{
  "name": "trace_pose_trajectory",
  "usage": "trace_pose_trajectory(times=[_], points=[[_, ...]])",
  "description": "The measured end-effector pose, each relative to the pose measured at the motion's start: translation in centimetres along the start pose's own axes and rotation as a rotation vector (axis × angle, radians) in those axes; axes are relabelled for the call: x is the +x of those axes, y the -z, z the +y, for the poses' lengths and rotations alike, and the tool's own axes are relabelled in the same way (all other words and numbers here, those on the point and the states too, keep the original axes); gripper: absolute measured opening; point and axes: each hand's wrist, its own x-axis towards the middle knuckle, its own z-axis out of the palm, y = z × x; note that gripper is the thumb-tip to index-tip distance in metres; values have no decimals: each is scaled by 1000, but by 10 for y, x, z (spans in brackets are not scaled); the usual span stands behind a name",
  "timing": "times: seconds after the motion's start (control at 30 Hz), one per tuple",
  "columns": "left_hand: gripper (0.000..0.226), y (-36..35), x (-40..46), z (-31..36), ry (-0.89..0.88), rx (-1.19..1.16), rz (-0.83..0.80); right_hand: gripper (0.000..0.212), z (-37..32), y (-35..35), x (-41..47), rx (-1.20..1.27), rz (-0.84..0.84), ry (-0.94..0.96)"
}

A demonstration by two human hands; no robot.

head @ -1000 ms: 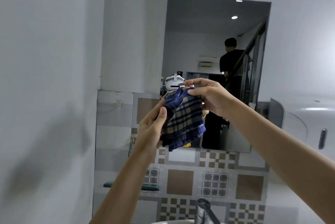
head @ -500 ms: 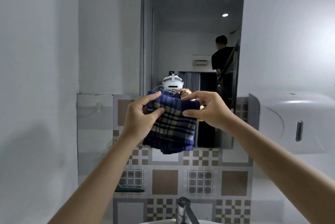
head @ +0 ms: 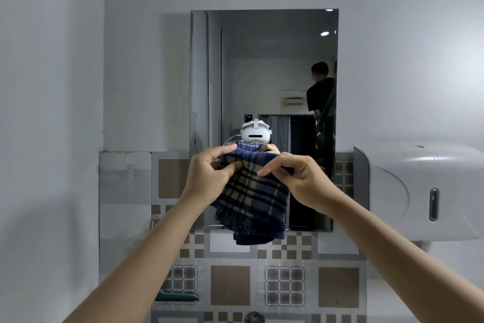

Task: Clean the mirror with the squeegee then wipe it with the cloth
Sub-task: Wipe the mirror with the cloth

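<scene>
both hands' fingers pinch the plaid cloth [head: 252,197] before the wall mirror [head: 272,66]; grey walls, patterned tiles [head: 230,284].

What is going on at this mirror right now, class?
A person holds a blue plaid cloth up in front of the wall mirror with both hands. The left hand and the right hand each pinch its top edge, and the rest hangs folded below. The cloth does not look pressed to the glass yet, so wiping seems about to begin. No squeegee is in view. A white dispenser is mounted to the right of the mirror.
</scene>
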Motion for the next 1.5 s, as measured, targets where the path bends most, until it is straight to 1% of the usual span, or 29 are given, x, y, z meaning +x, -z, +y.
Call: trace_pose_trajectory(times=[0.03,0.13,0.2,0.23,0.3,0.37,0.43,0.5,0.53,0.6,0.67,0.7,0.77,0.8,0.87,0.93,1.0,1.07,1.2,1.33,1.5], points=[[36,-4,3,1,-2,14,-4,26,1,2,0,65,-17,-2],[35,-15,15,6,-2,66,-18,19,5,10,4,330,-58,-64],[37,-24,29,9,18,108,-23,43,6,16,13,463,-42,-100],[39,-28,38,12,30,109,-29,53,5,19,20,507,28,-101],[44,-36,58,18,78,62,-33,67,-4,24,36,592,263,-123],[48,-38,78,25,102,14,-29,71,-13,34,58,708,545,-181],[52,-36,95,29,71,70,-55,63,-17,53,88,828,826,-212],[58,-28,110,24,34,229,-55,52,-19,79,123,827,1022,-179],[60,-21,117,18,15,327,-42,45,-19,93,140,768,1075,-150],[65,-3,131,0,-76,540,10,24,-16,118,174,534,1133,-85],[78,15,143,-16,-168,741,35,8,-13,141,207,263,1144,-9],[86,22,149,-23,-188,824,33,6,-10,152,223,161,1124,30],[104,31,155,-32,-157,978,-5,5,1,170,250,-76,1056,80],[112,34,158,-36,-126,1060,-39,5,8,176,260,-212,996,62],[129,37,163,-45,-44,1213,-132,23,25,181,273,-470,806,-29],[142,36,165,-53,20,1308,-218,43,40,176,279,-697,647,-48],[149,35,164,-60,41,1327,-256,57,54,168,286,-894,605,-39],[156,36,165,-68,29,1316,-262,61,62,162,293,-973,640,-52],[160,41,169,-78,-29,1278,-252,61,59,145,303,-1006,716,-100],[161,48,175,-89,-81,1271,-251,61,47,119,317,-1020,718,-126],[159,56,180,-100,-153,1207,-250,61,24,69,345,-1037,702,-90]])
